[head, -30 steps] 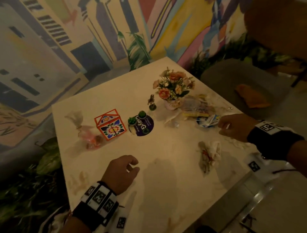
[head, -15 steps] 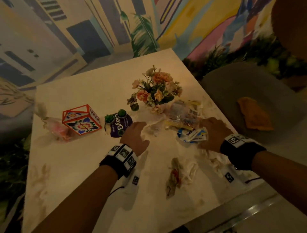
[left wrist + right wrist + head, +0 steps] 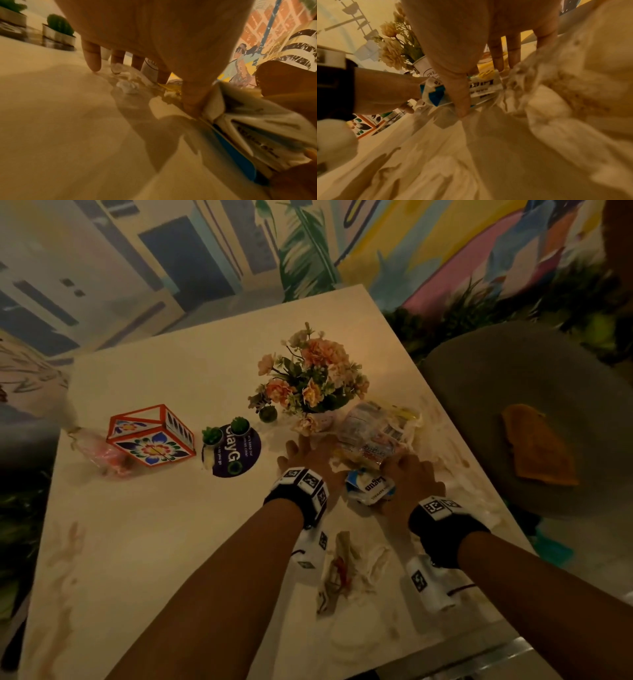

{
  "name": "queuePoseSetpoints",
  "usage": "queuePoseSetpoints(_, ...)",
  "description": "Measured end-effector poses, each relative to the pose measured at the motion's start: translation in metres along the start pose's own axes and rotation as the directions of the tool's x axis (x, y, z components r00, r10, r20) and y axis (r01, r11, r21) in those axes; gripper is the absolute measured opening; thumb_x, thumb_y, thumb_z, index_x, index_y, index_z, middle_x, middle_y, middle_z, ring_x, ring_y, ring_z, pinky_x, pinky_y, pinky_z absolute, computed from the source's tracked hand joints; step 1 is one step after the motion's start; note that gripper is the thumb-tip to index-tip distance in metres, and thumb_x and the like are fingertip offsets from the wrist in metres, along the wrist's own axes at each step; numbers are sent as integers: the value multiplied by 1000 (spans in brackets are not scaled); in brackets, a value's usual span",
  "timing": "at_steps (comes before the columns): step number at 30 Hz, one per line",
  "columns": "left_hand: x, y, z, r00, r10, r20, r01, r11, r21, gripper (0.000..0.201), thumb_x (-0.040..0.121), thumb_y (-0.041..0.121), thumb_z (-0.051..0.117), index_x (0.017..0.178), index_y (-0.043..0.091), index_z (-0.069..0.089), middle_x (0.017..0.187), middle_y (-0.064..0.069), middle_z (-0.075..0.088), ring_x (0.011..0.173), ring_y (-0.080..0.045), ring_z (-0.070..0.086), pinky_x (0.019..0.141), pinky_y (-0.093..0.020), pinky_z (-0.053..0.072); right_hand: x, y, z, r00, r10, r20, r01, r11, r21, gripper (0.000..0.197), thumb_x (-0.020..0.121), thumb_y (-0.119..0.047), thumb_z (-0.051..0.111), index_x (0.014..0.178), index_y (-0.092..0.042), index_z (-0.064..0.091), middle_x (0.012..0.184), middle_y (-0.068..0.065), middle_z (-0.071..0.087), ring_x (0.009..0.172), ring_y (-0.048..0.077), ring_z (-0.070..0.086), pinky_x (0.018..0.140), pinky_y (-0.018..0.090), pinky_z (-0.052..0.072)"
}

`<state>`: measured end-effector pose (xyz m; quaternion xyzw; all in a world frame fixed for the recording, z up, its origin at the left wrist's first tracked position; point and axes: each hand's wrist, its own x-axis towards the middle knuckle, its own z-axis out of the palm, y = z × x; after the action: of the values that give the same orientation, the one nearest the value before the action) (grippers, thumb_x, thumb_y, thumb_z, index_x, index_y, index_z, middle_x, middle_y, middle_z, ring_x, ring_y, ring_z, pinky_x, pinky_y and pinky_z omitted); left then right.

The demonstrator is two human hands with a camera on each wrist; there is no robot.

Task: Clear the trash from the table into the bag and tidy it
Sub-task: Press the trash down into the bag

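Both hands close in on a crumpled blue-and-white wrapper beside the flower pot.

The right hand pinches the blue-and-white wrapper between thumb and fingers. The left hand has straight, spread fingers with tips down on the table, its thumb against the wrapper's edge. Just beyond lies a clear plastic packet; a soiled tissue lies nearer, between the forearms. The flower pot, two small cactus pots and a painted box stand to the left.
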<state>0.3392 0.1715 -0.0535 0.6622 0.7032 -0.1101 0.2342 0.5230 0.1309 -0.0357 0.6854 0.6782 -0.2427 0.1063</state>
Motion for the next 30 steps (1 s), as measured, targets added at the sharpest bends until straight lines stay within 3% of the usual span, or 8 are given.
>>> queuePoseSetpoints(5,3,14,3,995,50,-82,-51,999,-15,43,82,49,41,123,35,45,133,-8,36,120,-38,35,95,-49,38,7,-6,2,994,-1,109,-4,999,45,89,69,-48,72,142,-27,26,149,5,13,132,36,24,105,49,37)
queuePoseSetpoints(10,-3,-2,4,992,-8,-129,-26,965,-262,17,86,6,51,102,4,53,118,-15,44,103,-36,48,83,-38,41,6,-6,-3,991,-68,117,44,980,194,68,76,-22,70,137,-22,41,145,13,29,125,39,39,98,41,44)
queuePoseSetpoints(15,-22,-37,-3,982,-104,-159,57,960,-275,10,81,6,61,77,10,52,98,-14,54,94,-33,54,71,-31,37,5,-11,-5,990,-136,18,128,962,241,11,79,-3,58,81,-13,63,101,16,56,94,34,59,71,25,41)
queuePoseSetpoints(20,-43,-65,-2,983,-154,-102,108,927,-358,14,73,8,65,80,12,53,91,-8,54,80,-26,51,64,-28,37,-2,-10,-9,986,-128,-110,160,914,373,8,75,0,63,81,-3,66,87,8,57,81,28,57,72,32,46)
queuePoseSetpoints(22,-46,-69,1,981,-169,-94,113,895,-431,18,74,14,63,88,15,52,96,-8,54,81,-26,51,67,-29,38,-8,-11,-11,975,-141,-169,203,875,440,8,73,0,66,79,-4,66,87,5,57,80,23,55,74,32,48)
queuePoseSetpoints(25,-50,-58,-1,988,-152,-8,118,794,-596,60,66,54,67,114,25,47,116,-9,51,94,-27,58,82,-41,51,-19,-10,-13,959,-200,-199,270,857,439,9,77,-13,71,83,-14,64,101,6,59,95,24,58,83,38,50)
queuePoseSetpoints(27,-57,-41,-3,996,-76,48,90,852,-516,93,55,83,57,131,35,35,127,-8,43,111,-29,52,92,-50,48,-30,-8,-13,955,-269,-122,295,892,341,26,75,-33,73,96,-21,64,113,3,56,108,25,53,91,39,46)
queuePoseSetpoints(30,-70,-14,-1,994,11,106,15,971,-239,112,46,97,43,140,41,17,139,-5,27,125,-35,33,101,-57,37,-51,-2,-7,946,-297,132,287,954,86,72,67,-62,68,130,-37,44,140,1,32,130,25,28,106,39,33)
